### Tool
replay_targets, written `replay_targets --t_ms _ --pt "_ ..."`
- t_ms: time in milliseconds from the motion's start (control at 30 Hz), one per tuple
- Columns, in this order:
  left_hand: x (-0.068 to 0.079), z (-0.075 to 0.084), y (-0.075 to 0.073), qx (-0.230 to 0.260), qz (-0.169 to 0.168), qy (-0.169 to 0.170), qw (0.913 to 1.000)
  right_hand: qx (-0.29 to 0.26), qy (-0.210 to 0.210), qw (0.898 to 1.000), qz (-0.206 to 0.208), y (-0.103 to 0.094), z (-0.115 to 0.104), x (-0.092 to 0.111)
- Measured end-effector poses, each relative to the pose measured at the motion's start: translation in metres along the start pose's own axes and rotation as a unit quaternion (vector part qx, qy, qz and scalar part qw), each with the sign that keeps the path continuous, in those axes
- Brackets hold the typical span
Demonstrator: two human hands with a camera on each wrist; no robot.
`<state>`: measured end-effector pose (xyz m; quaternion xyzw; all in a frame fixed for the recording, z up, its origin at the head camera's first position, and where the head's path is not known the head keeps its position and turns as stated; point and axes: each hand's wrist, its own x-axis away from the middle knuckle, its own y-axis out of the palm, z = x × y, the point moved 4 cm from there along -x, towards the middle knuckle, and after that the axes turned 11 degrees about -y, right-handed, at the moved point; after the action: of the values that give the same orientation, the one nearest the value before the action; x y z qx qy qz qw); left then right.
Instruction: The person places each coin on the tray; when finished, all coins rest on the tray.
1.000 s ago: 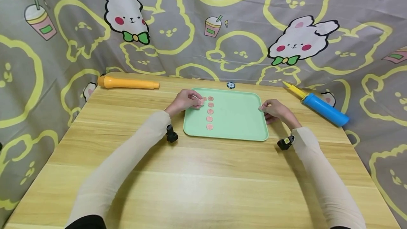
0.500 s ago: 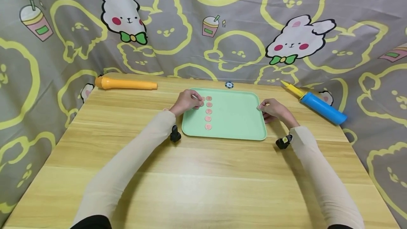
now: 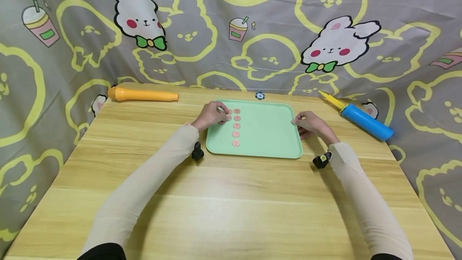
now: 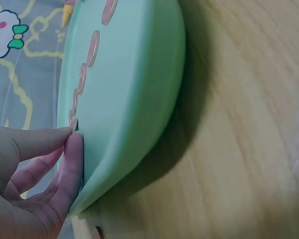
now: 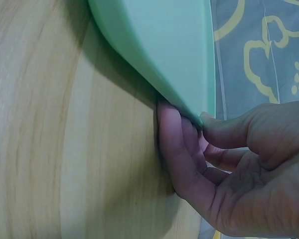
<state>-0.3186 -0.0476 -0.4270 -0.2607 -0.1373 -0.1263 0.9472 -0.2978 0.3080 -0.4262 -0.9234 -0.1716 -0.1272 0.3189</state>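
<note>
A light green tray [image 3: 268, 131] lies on the wooden table, with a column of several copper coins [image 3: 236, 126] along its left part. Left of the column's top is another coin [image 3: 230, 111]. Just below that one, my left hand [image 3: 212, 114] pinches a coin [image 4: 74, 124] between thumb and finger, close over the tray floor. My right hand [image 3: 311, 123] grips the tray's right edge. In the right wrist view its thumb [image 5: 224, 130] rests on the rim and its fingers [image 5: 173, 132] curl underneath.
One more coin [image 3: 187, 124] lies on the table by my left wrist. An orange toy microphone [image 3: 144, 94] is at the back left, a blue and yellow hand pump [image 3: 366, 121] at the back right. A poker chip [image 3: 260, 96] sits behind the tray, before a patterned curtain [image 3: 202, 19].
The coin in my left hand has come down from a tilted position toward the tray floor. My left wrist has moved slightly right, uncovering the coin on the table. My right hand keeps its grip.
</note>
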Motion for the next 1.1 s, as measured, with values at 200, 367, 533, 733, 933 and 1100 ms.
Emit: replay_targets --t_ms 200,367,533,733,933,1100 --pt "0.002 0.002 0.0 -0.024 0.02 0.001 0.9995 -0.004 -0.002 1.0 0.0 0.0 0.0 0.0" --pt "0.002 0.003 0.002 -0.035 0.028 0.004 0.999 -0.007 -0.003 1.0 0.002 -0.001 0.001 0.0" --pt "0.002 0.001 0.001 -0.03 0.026 0.003 0.9992 -0.004 -0.005 1.0 0.001 0.0 0.001 -0.001" --pt "0.001 0.001 -0.005 -0.013 -0.011 0.02 0.9997 -0.004 -0.005 1.0 0.001 0.0 0.0 -0.001" --pt "0.003 0.004 -0.028 -0.022 -0.011 0.067 0.9975 -0.005 0.0 1.0 -0.002 0.0 0.0 -0.001" --pt "0.004 0.0 -0.047 -0.017 0.005 0.087 0.996 -0.006 -0.002 1.0 -0.003 0.0 0.001 -0.001"
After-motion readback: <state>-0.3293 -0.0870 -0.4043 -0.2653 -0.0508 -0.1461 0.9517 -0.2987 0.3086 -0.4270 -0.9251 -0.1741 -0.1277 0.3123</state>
